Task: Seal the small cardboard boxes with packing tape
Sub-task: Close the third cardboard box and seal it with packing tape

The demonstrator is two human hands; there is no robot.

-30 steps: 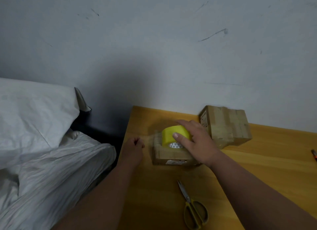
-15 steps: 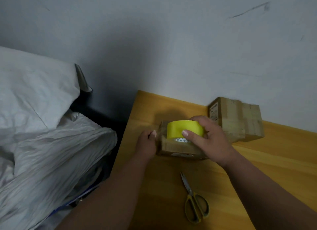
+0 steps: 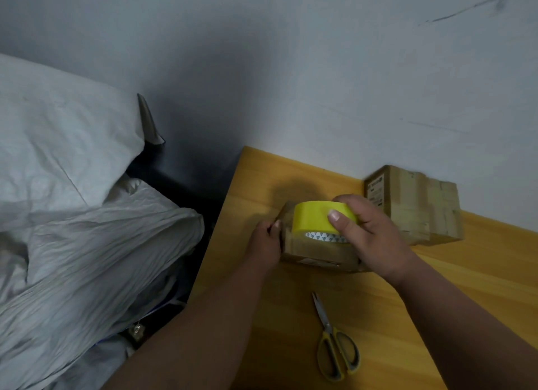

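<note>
Right hand (image 3: 375, 238) curled around the yellow tape roll (image 3: 317, 217), pressing it on top of a small box (image 3: 317, 251) near the left edge of the wooden table (image 3: 465, 287). Left hand (image 3: 266, 245) gripping the left end of this box, fingers bent. Second box (image 3: 413, 203) behind, against the wall. Scissors (image 3: 334, 349) lying in front, apart from the box.

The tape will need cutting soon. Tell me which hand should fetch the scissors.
Right, probably. The scissors lie nearer the right hand, though it grips the tape roll and must release it. The left hand steadies the box.
</note>
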